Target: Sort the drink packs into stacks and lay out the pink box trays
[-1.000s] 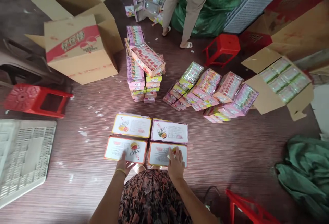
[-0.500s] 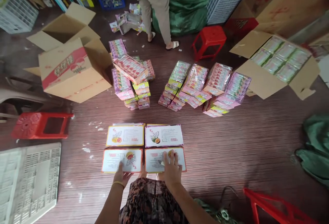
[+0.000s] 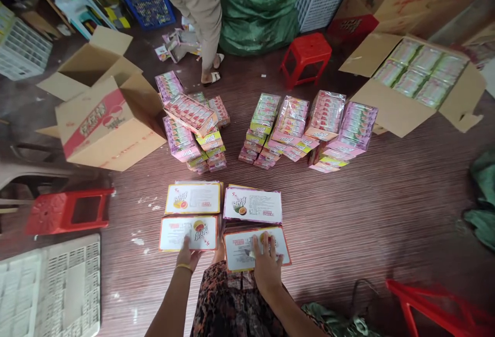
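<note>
Brown open cardboard carton (image 3: 390, 115) holds green wrapped packs (image 3: 421, 71); left hand (image 3: 188, 255) and right hand (image 3: 266, 265) press flat, fingers spread, gripping nothing, on white-faced flat boxes (image 3: 247, 246).

Soft even daylight, faint shadows, wide-angle bending at edges, slight motion blur

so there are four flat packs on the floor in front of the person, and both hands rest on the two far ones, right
Not quite. In the head view the left hand and right hand rest on the two near packs, not the far ones. There are four packs on the floor.
</note>
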`<state>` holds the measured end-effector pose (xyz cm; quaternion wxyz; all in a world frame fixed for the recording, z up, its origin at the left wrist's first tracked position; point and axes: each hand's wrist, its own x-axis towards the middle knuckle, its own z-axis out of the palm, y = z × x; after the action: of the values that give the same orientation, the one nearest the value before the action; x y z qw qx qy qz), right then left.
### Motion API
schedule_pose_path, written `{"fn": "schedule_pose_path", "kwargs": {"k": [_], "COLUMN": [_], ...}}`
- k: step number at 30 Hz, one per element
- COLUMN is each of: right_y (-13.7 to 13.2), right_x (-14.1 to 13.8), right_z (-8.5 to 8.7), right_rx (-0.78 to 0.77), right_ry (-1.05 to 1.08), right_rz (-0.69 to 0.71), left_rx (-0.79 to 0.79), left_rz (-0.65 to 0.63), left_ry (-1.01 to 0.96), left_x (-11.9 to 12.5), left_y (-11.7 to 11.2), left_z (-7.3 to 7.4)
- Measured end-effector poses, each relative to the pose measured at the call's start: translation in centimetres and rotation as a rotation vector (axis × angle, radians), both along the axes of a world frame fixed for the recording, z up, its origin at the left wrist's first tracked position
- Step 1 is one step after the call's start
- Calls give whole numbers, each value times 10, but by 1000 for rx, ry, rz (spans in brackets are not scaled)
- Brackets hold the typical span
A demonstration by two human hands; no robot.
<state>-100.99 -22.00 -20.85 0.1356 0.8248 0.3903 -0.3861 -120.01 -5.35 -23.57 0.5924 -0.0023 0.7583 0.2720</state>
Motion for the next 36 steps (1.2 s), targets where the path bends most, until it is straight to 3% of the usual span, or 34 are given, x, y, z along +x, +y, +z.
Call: {"fn": "schedule_pose_path", "kwargs": {"k": [7,15,19,28,36], "right_y": [-2,-7,0,57,122], "right_x": [-6,-8,-9,15,60], "right_z": [-5,-19,-18,-15,-15], "right_rx": [-37,-95,-137,-105,-70], "right_ry": [-55,-38,-75,-125,-146], "right_rz": [18,-7,-3,12,37], "left_rx": [53,-20,-65,-83,-88], "left_rz": [-81,-101,-77,-67,-19], "left_ry": [-24,-144,-141,-198,-194], "left_x": [19,5,2,-4,6], "left_y": [53,58,62,70,83], "left_z": [-4,-7,-10,-14,-4]}}
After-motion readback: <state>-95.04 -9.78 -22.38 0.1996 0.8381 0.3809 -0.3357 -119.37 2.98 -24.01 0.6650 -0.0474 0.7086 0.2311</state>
